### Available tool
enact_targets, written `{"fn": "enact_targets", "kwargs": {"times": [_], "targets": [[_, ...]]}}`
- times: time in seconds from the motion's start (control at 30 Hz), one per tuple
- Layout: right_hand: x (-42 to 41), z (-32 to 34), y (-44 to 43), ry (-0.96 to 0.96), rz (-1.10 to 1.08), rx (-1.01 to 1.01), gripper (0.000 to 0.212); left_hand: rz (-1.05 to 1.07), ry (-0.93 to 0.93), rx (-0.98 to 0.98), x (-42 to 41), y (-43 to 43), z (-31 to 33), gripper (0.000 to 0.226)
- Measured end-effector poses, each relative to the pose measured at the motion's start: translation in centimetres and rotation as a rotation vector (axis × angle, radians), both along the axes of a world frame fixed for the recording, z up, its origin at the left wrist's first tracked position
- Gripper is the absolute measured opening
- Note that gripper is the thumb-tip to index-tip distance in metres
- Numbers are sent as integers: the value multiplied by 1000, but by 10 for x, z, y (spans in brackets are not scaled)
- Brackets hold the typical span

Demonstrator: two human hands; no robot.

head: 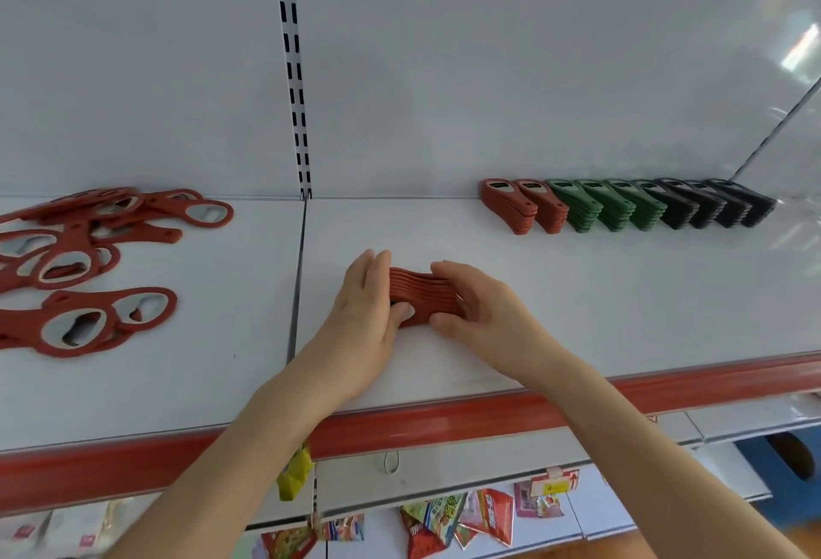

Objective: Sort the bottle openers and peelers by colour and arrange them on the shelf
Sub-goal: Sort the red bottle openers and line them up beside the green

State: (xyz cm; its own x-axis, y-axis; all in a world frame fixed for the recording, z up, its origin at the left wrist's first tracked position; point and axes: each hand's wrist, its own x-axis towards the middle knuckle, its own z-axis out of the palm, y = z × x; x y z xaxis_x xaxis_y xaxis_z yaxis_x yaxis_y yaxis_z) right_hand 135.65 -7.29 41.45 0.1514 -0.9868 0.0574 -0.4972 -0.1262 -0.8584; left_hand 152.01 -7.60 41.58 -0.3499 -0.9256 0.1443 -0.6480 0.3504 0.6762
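A stack of red bottle openers (422, 294) stands on edge in the middle of the white shelf (577, 292). My left hand (368, 305) holds its left end with the thumb curled under and the fingers straight against it. My right hand (480, 314) grips its right end. At the back right a tidy row runs along the wall: red stacks (524, 205), green stacks (608, 205), then black stacks (715, 203). Loose red openers (80, 256) lie in a heap at the far left of the shelf.
A slotted upright (293, 70) divides the white back panel. A red strip (466, 421) runs along the shelf's front edge. Below hang snack packets (457, 514) and a yellow packet (293, 472). A clear side panel (791, 123) closes the right end.
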Motion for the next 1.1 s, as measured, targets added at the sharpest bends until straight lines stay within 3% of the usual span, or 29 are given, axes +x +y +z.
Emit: {"fn": "enact_targets", "kwargs": {"times": [0.2, 0.53, 0.63, 0.73, 0.83, 0.9, 0.97, 1.1], "targets": [[-15, 7, -5, 129, 86, 9, 49, 57, -279, -198, 2, -1, -2, 57], [-20, 22, -13, 242, 211, 8, 51, -36, -361, -208, 9, -10, 7, 40], [-19, 28, -15, 218, 233, 29, 50, -62, -346, -123, 12, -15, 10, 39], [-18, 39, -15, 113, 259, 93, 41, -81, -125, 13, 21, -20, 20, 41], [-18, 49, -16, -129, 219, 253, 34, 65, 126, -30, 24, -19, 30, 49], [-16, 51, -17, -238, 194, 357, 28, 179, 342, -18, 21, -19, 32, 41], [-11, 50, -16, -347, 193, 452, 27, 250, 602, 74, 16, -18, 33, 20], [-4, 45, -14, -478, 147, 551, 31, 303, 849, 342, 13, -17, 36, 20]]}}
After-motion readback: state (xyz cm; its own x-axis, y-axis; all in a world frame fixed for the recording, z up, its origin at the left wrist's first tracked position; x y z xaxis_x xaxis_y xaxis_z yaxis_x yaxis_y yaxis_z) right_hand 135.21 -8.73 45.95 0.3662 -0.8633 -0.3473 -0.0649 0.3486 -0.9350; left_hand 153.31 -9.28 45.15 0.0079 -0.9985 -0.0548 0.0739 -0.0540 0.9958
